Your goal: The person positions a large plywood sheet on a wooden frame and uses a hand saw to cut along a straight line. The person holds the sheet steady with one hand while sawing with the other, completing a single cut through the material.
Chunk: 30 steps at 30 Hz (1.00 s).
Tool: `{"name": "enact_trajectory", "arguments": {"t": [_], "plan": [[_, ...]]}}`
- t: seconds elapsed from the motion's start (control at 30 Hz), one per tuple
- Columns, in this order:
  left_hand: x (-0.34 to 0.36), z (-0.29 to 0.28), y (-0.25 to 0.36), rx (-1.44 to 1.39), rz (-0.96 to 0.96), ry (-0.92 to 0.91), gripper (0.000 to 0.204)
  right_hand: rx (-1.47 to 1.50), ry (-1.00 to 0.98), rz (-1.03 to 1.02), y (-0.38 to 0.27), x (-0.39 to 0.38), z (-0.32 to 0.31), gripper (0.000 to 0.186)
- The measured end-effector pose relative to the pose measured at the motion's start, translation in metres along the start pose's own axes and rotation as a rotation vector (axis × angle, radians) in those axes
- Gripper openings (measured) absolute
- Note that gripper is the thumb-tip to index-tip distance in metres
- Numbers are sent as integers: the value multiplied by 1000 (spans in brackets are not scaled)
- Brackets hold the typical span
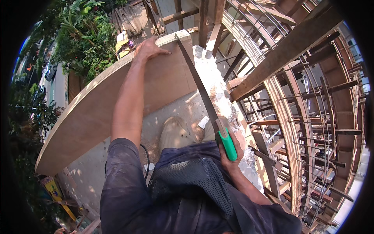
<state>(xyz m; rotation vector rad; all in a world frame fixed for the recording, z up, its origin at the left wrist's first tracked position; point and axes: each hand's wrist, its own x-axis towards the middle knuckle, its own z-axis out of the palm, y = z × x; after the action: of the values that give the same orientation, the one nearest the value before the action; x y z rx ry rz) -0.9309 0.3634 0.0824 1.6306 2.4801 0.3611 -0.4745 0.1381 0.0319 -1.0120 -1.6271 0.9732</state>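
A long plywood board with a curved pale top edge stands tilted in front of me. My left hand grips its upper edge near the right end, thumb on the face and fingers over the edge. My right hand is closed on the green handle of a hand saw. The saw's long dark blade slants up to the board's top edge just right of my left hand, beside a faint vertical line on the board. My legs show below the board, over grey concrete.
Curved timber formwork with rebar and crossbeams fills the right side, with gaps between. A thick wooden post slants across it. Rough white concrete lies beside the saw. Trees and a street lie beyond the left edge. A black cable curves by my left arm.
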Motion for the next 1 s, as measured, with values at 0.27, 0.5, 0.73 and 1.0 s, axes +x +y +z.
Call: {"name": "enact_trajectory", "arguments": {"t": [0.27,0.5,0.73,1.0], "plan": [[-54,3,52,2,59,14,107,143,119,-158,-4,240,133,56],[-26,-22,25,9,1,-3,111,-65,4,-111,-6,31,9,60],[-61,-18,37,15,34,46,106,112,19,-78,-25,126,58,54],[-64,-18,32,32,36,23,103,128,37,-117,-32,155,97,55]]}}
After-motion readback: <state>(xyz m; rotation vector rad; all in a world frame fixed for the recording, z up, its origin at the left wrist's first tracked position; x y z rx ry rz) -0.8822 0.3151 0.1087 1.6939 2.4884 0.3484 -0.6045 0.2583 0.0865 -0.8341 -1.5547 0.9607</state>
